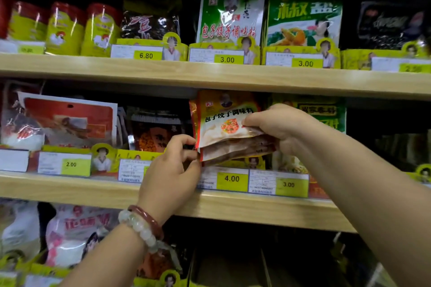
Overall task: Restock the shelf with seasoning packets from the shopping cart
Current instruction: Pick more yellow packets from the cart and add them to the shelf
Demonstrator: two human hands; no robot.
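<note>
Two hands, left hand and right hand, grip orange seasoning packets at the shelf

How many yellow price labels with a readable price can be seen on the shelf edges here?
6. Upper shelf: 6.80, 3.00, 3.00. Middle shelf: 2.00, 4.00, 3.00. More labels are blurred, or partly hidden behind the left hand.

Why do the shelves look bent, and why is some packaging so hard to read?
Head view: the wide-angle lens bows the pale wooden shelf boards; store light glares off the glossy green-and-white seasoning packet; the lower shelf sits in deep shadow; the orange seasoning packets gripped by the left hand and right hand stay fairly sharp.
</note>
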